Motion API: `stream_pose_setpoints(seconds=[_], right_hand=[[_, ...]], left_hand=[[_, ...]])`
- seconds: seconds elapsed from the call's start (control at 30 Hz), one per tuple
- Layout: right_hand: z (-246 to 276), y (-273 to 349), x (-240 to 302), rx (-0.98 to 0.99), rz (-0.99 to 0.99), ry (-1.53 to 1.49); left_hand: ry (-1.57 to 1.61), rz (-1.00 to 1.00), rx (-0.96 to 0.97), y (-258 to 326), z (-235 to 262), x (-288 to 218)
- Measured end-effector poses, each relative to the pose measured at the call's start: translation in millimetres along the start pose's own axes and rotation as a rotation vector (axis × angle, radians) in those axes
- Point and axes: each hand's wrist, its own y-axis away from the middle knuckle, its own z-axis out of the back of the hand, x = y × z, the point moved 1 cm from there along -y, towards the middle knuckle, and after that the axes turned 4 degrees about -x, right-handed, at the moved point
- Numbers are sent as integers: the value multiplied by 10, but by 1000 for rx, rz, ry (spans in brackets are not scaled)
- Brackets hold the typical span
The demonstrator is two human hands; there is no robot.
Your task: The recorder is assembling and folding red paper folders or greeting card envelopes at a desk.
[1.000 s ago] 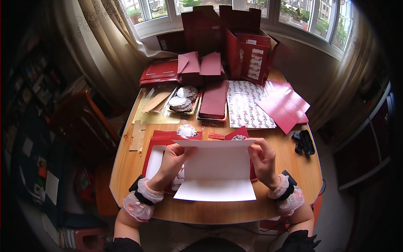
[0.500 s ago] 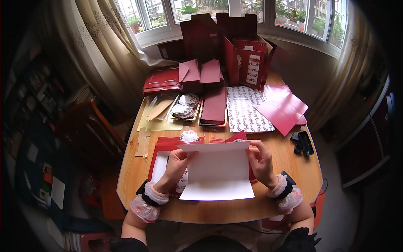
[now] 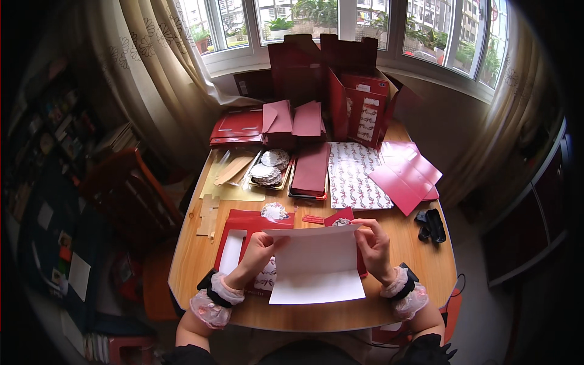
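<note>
Both upper corners of a white paper sheet are gripped by the fingers of the left hand and right hand above the worktop.

I note a bay of windows at the far side, with daylight coming through and green plants and buildings visible outside. Pale patterned curtains hang at the far left; a plainer curtain hangs at the right. A rounded wooden table stands in the middle of the room, its top lit from the windows. To the left I see a red-brown chair near the table edge and dark shelves with books, poorly lit. At the right stands a dark cabinet. The floor at the near right is pale. The room's edges fall into shadow.
</note>
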Motion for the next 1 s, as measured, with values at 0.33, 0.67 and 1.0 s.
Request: stream_pose_setpoints(seconds=[0.33,0.67,1.0], right_hand=[[27,-2,-111,-4,50,49],[22,-2,-99,4,39,68],[4,-10,-56,2,67,95]], left_hand=[[156,-65,9,-46,29,236],[138,-59,-16,-51,22,261],[129,-62,-22,-31,-16,200]])
